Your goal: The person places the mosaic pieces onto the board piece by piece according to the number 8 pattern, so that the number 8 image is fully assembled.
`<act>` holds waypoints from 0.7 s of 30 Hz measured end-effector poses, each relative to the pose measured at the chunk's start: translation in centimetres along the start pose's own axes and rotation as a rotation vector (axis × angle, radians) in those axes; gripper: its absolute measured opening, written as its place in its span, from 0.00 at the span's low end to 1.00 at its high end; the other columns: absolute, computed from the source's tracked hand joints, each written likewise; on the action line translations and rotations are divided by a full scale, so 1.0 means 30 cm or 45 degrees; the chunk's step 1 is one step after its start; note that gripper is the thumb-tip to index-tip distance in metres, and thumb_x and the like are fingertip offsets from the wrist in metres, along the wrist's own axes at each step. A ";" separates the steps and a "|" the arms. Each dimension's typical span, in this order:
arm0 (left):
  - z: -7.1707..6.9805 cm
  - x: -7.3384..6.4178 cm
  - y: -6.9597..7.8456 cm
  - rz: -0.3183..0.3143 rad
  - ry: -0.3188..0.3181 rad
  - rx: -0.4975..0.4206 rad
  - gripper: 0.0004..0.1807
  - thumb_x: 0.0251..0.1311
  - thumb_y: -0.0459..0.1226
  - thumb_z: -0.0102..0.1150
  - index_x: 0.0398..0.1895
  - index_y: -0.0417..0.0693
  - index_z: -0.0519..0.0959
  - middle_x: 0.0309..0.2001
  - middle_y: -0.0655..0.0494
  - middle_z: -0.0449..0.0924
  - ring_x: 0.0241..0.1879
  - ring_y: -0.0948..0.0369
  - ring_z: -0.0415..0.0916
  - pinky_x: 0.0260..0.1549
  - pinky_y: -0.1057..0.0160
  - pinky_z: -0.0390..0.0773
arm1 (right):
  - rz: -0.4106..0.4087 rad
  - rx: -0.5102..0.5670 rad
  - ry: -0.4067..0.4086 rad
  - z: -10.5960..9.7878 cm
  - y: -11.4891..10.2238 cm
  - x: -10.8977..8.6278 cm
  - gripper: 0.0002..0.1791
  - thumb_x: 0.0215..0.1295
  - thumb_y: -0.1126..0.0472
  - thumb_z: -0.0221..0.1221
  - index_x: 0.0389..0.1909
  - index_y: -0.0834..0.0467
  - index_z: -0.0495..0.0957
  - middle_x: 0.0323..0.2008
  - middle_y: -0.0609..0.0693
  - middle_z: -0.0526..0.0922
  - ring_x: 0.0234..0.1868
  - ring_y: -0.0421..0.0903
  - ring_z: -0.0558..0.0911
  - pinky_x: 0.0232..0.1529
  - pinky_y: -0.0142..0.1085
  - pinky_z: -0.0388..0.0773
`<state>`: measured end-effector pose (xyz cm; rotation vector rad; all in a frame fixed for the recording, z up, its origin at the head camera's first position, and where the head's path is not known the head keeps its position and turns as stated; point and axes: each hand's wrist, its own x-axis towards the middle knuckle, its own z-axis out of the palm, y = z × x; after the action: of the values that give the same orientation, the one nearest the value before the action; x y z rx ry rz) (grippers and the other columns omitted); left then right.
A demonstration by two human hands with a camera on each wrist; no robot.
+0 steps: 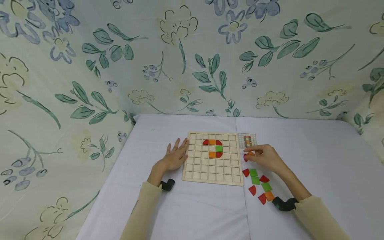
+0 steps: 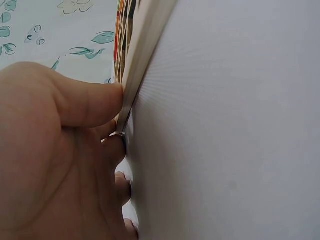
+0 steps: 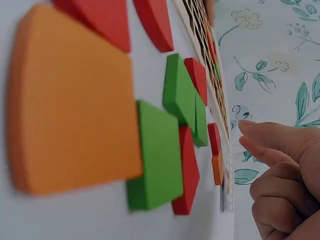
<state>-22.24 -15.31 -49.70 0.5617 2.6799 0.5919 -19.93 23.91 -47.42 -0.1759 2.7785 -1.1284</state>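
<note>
A square wooden grid board lies on the table, with red quarter-circle pieces, orange squares and a green square in its cells. My left hand rests at the board's left edge, fingers spread; in the left wrist view the thumb touches its side. My right hand hovers right of the board, thumb and index finger extended, the others curled. No piece shows between those fingertips. Beneath it are a red piece and an orange piece, partly hidden.
A small pattern card lies by the board's upper right corner. Several loose pieces lie right of the board, among them a green square, an orange square and a red quarter circle. Floral cloth hangs behind the white-covered table.
</note>
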 end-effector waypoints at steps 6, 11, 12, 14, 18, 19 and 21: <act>-0.001 -0.001 0.003 -0.003 -0.004 0.012 0.36 0.83 0.46 0.35 0.85 0.52 0.36 0.86 0.57 0.29 0.85 0.48 0.21 0.79 0.35 0.23 | 0.037 0.001 -0.011 -0.021 0.052 -0.020 0.21 0.61 0.57 0.73 0.53 0.62 0.86 0.18 0.45 0.58 0.22 0.42 0.61 0.20 0.31 0.55; -0.004 -0.004 0.005 0.009 0.011 -0.001 0.36 0.83 0.45 0.36 0.85 0.50 0.38 0.86 0.55 0.31 0.85 0.46 0.21 0.79 0.35 0.24 | 0.063 0.012 -0.088 -0.010 0.064 -0.011 0.25 0.61 0.58 0.73 0.58 0.62 0.84 0.18 0.44 0.58 0.23 0.43 0.61 0.21 0.30 0.56; -0.005 -0.005 0.005 0.010 0.011 -0.004 0.36 0.83 0.45 0.36 0.85 0.50 0.38 0.86 0.55 0.31 0.85 0.46 0.21 0.79 0.35 0.24 | 0.058 0.005 -0.100 -0.007 0.062 -0.008 0.25 0.61 0.59 0.73 0.58 0.62 0.84 0.18 0.44 0.58 0.22 0.43 0.61 0.21 0.30 0.56; -0.004 -0.005 0.006 0.014 0.011 -0.014 0.36 0.83 0.45 0.37 0.85 0.50 0.38 0.86 0.55 0.31 0.85 0.46 0.22 0.79 0.34 0.24 | 0.049 -0.003 -0.115 -0.003 0.058 -0.001 0.25 0.61 0.60 0.73 0.59 0.63 0.83 0.18 0.45 0.58 0.22 0.43 0.61 0.21 0.30 0.56; -0.003 -0.007 0.004 0.017 0.005 -0.020 0.36 0.83 0.45 0.37 0.85 0.51 0.37 0.86 0.55 0.30 0.85 0.46 0.22 0.79 0.34 0.23 | 0.036 -0.011 -0.131 0.007 0.046 0.013 0.23 0.62 0.61 0.72 0.57 0.64 0.84 0.23 0.51 0.70 0.25 0.43 0.63 0.20 0.29 0.57; -0.002 -0.007 0.003 0.019 0.006 -0.018 0.36 0.83 0.45 0.36 0.85 0.51 0.37 0.86 0.55 0.30 0.85 0.46 0.21 0.79 0.34 0.23 | 0.035 -0.009 -0.135 0.010 0.044 0.017 0.23 0.62 0.61 0.72 0.57 0.64 0.84 0.27 0.54 0.74 0.26 0.44 0.63 0.20 0.29 0.57; -0.002 -0.006 0.001 0.019 0.006 -0.011 0.36 0.83 0.46 0.36 0.85 0.52 0.37 0.86 0.56 0.30 0.85 0.47 0.21 0.79 0.34 0.23 | 0.027 -0.004 -0.147 0.013 0.040 0.021 0.22 0.62 0.61 0.71 0.57 0.64 0.85 0.36 0.57 0.78 0.30 0.44 0.63 0.21 0.29 0.58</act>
<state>-22.10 -15.38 -49.59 0.5785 2.6788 0.6097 -20.57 24.40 -48.61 -0.2049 2.6753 -1.0736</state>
